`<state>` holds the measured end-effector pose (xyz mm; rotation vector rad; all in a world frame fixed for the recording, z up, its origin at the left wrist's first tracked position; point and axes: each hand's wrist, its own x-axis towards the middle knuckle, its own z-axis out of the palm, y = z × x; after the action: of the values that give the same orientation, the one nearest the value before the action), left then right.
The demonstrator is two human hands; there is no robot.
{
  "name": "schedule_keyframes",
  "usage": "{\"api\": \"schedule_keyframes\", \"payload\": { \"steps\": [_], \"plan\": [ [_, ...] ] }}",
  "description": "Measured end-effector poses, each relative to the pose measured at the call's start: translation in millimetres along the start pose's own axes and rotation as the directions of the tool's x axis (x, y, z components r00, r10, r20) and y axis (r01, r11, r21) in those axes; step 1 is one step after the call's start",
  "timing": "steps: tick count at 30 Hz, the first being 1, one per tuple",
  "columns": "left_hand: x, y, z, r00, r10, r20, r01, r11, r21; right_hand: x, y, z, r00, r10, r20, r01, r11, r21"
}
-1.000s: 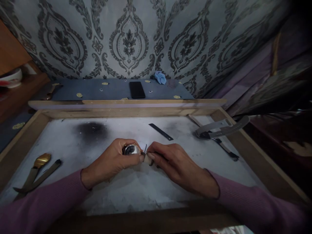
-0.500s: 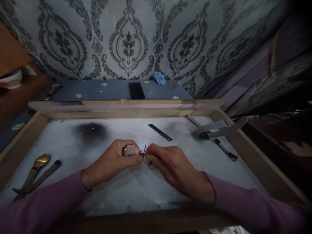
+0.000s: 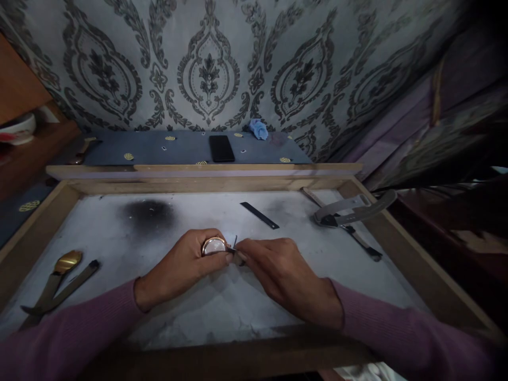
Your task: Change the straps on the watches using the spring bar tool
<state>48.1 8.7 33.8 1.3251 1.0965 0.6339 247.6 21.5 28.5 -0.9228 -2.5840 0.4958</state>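
Observation:
My left hand (image 3: 183,269) is closed around a round watch case (image 3: 215,246) with a rose-gold rim and a pale, shiny face or back. Its thumb lies along the near side of the case. Close beside it, my right hand (image 3: 288,272) pinches something small and dark at the right edge of the watch, mostly hidden by the fingertips. A thin dark bit sticks up between the two hands. Beyond them lies a flat dark strip (image 3: 260,215) with a slanted end and a small hole, like a utility-knife blade.
On the wooden-framed tray (image 3: 206,182), a gold watch (image 3: 68,262) with a grey strap lies left and a grey-strapped watch (image 3: 333,216) right. Behind, a black phone (image 3: 221,148) and a crumpled blue cloth (image 3: 259,129) rest on a patterned blue cover (image 3: 178,151).
The watch case has shifted slightly right and tilted, showing a brighter surface. Both hands keep their grip close together; my right hand has moved a little left.

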Motion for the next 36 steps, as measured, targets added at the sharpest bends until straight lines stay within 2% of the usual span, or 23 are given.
{"api": "schedule_keyframes", "payload": {
  "steps": [9, 12, 16, 22, 29, 31, 34, 36],
  "plan": [
    [-1, -4, 3.4, 0.999, 0.026, 0.03, -0.024, 0.998, -0.053, 0, 6, 0, 0.986, -0.164, -0.037, 0.166, 0.985, 0.046],
    [-2, -7, 4.5, 0.999, 0.02, 0.029, -0.019, 0.999, -0.043, 0, 8, -1, 0.98, -0.199, -0.016, 0.2, 0.978, 0.056],
    [-2, -5, 4.6, 0.999, 0.032, 0.028, -0.031, 0.999, -0.021, 1, 10, -1, 0.98, -0.2, -0.008, 0.2, 0.979, 0.042],
    [-2, 1, 3.0, 0.998, 0.039, 0.055, -0.035, 0.997, -0.073, 1, 10, -2, 0.982, -0.189, -0.023, 0.19, 0.981, 0.028],
    [-3, -3, 2.8, 0.999, 0.006, 0.049, -0.003, 0.998, -0.063, 0, 13, -2, 0.98, -0.2, -0.024, 0.2, 0.98, 0.006],
    [-1, -2, 0.4, 0.999, 0.033, 0.005, -0.033, 0.998, -0.045, -1, 12, 1, 0.982, -0.189, 0.017, 0.189, 0.982, 0.0],
    [1, 3, -6.0, 0.985, 0.116, -0.13, -0.119, 0.993, -0.014, -1, 11, 6, 0.97, -0.219, 0.107, 0.224, 0.974, -0.039],
    [1, 4, -9.4, 0.976, 0.122, -0.181, -0.126, 0.992, -0.012, -1, 11, 9, 0.971, -0.207, 0.124, 0.216, 0.974, -0.071]
  ]
}}
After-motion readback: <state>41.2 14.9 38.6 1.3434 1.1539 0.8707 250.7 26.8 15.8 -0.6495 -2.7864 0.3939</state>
